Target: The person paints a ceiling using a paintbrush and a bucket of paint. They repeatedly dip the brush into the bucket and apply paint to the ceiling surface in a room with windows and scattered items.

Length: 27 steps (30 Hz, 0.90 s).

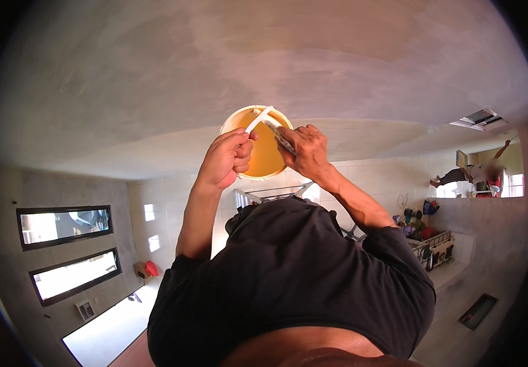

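A pale round bucket (264, 160) of yellow-orange liquid is at the centre, in front of my torso. My left hand (225, 158) is closed on a narrow white strip (259, 119) at the bucket's left side; the strip slants up across the opening toward the far rim. My right hand (303, 150) grips a pale, paint-spattered tool (271, 125) over the right side of the opening. The tool's upper end lies beside or behind the strip, and I cannot make out its exact shape.
A large mottled grey plastered surface (264, 55) stretches beyond the bucket. A metal stepladder (248, 197) shows below. At right, a co-worker (478, 173) holds up a tool, and assorted gear (429, 248) lies on the floor. Dark-framed windows (56, 223) are at left.
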Available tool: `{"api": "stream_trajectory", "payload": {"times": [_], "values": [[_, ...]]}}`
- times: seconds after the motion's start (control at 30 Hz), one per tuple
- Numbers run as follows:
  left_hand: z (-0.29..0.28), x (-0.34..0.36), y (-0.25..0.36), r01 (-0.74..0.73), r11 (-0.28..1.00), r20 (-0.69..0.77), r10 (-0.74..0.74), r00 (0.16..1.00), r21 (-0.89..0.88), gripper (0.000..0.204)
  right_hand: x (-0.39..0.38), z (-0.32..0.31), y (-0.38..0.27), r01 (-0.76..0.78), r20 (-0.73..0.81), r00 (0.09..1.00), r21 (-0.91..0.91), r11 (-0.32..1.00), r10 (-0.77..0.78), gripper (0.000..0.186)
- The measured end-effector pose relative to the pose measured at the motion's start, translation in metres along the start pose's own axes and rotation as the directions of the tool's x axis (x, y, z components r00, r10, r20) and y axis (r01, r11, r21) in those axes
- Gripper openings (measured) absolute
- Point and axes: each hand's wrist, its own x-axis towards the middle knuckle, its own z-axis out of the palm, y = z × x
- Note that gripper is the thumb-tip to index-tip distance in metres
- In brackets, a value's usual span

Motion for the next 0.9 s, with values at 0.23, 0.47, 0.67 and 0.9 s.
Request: {"api": "stream_trajectory", "payload": {"times": [0.23, 0.47, 0.67, 0.9], "values": [[0.006, 0.003, -0.005, -0.202, 0.977, 0.060, 0.198, 0.978, 0.063, 0.018, 0.005, -0.019, -0.027, -0.557, 0.223, 0.831, 0.324, 0.765, 0.510, 0.017], [0.011, 0.011, -0.004, -0.211, 0.973, 0.077, 0.205, 0.976, 0.091, 0.018, 0.007, 0.002, -0.016, -0.705, 0.543, 0.702, 0.437, 0.559, 0.461, 0.021], [0.007, 0.015, -0.006, -0.222, 0.974, 0.077, 0.218, 0.973, 0.049, 0.020, 0.016, -0.018, -0.017, -0.574, 0.421, 0.802, 0.343, 0.744, 0.424, 0.015], [0.007, 0.012, -0.003, -0.159, 0.986, 0.036, 0.158, 0.987, 0.057, 0.019, 0.005, -0.002, 0.005, 0.017, -0.006, 1.000, 0.058, 0.998, -0.016, 0.014]]}}
